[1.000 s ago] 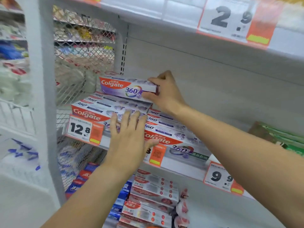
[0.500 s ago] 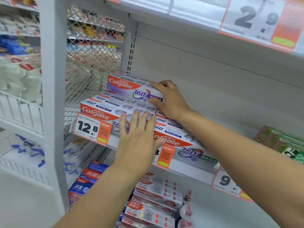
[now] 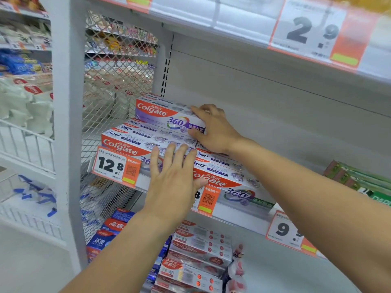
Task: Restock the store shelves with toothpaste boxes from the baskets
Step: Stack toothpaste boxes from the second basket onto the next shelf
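— Where the view starts nearest, low down, what lies under the arms?
— Red and white boxes (image 3: pixel 198 250) stacked on the lower shelf, with blue boxes (image 3: pixel 114 231) just left of them by the mesh side panel (image 3: pixel 118 85).

— And the left hand (image 3: pixel 173 185)?
— It lies flat, fingers straight and together, pressing on the front of the toothpaste boxes (image 3: pixel 135 140) at the edge of the middle shelf (image 3: pixel 239 216). It grips nothing. Its fingertips reach onto the top face of the front left box, just above the 12.8 price tag (image 3: pixel 116 166).

— What sits beside that hand?
— A second row of the same boxes (image 3: pixel 224 174) to the right, lying flat, with an orange tag (image 3: pixel 208 199) clipped below them. Further right, a 9 price tag (image 3: pixel 285 231), and green boxes (image 3: pixel 359 182) well apart at the shelf's right end.

— Then the right hand (image 3: pixel 213 130)?
— Further back, it holds the right end of the top box (image 3: pixel 167 115), fingers over the top face and thumb against the front. That box rests on the left stack, near the mesh panel.

— Beyond that?
— The grey back wall (image 3: pixel 275 106), and above, the upper shelf edge with a 2.9 price tag (image 3: pixel 313 32).
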Demonstrator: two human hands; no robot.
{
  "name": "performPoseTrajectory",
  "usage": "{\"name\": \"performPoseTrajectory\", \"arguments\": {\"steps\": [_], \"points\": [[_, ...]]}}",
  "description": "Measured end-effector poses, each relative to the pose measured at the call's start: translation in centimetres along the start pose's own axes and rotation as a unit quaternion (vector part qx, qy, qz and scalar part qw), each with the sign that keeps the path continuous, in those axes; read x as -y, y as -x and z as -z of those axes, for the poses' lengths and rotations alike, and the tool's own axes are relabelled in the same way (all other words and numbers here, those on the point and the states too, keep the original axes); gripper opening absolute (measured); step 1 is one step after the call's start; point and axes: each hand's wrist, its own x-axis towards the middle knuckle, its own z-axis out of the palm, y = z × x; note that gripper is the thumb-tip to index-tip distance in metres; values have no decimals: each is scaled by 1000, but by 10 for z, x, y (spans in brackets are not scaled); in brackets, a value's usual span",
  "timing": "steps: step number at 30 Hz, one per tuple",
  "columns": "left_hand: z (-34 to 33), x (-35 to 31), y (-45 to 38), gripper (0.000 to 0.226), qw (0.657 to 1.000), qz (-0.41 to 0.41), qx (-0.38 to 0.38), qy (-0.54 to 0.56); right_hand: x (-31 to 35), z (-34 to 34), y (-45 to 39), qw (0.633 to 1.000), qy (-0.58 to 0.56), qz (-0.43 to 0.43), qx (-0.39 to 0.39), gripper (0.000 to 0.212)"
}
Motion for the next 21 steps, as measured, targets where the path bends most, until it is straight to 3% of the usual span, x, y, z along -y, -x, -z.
{"name": "performPoseTrajectory", "arguments": {"steps": [3, 6, 9, 11, 15, 18, 20, 21], "points": [[1, 0, 0, 72, 1000, 4, 13, 16, 5, 16, 23, 995, -38, 0, -89, 62], [6, -7, 1, 77, 999, -13, 5, 37, 10, 35, 79, 975, -66, 50, -205, 27], [16, -23, 5, 67, 990, -85, -66, 92, 10, 52, 163, 962, -121, 42, -243, 10], [20, -40, 11, 50, 974, -150, -92, 145, 6, 54, 222, 955, -177, 2, -239, 12], [11, -86, 39, 25, 949, -229, 44, 211, -10, 24, 325, 937, -298, -96, -156, 14], [-20, -121, 72, 20, 929, -263, 206, 161, -40, -20, 381, 918, -341, -204, 1, 16], [-51, -135, 99, 21, 906, -277, 304, 102, -66, -53, 411, 887, -356, -271, 119, 18], [-68, -140, 113, 23, 892, -274, 352, 75, -77, -68, 425, 895, -319, -271, 155, 21]]}}
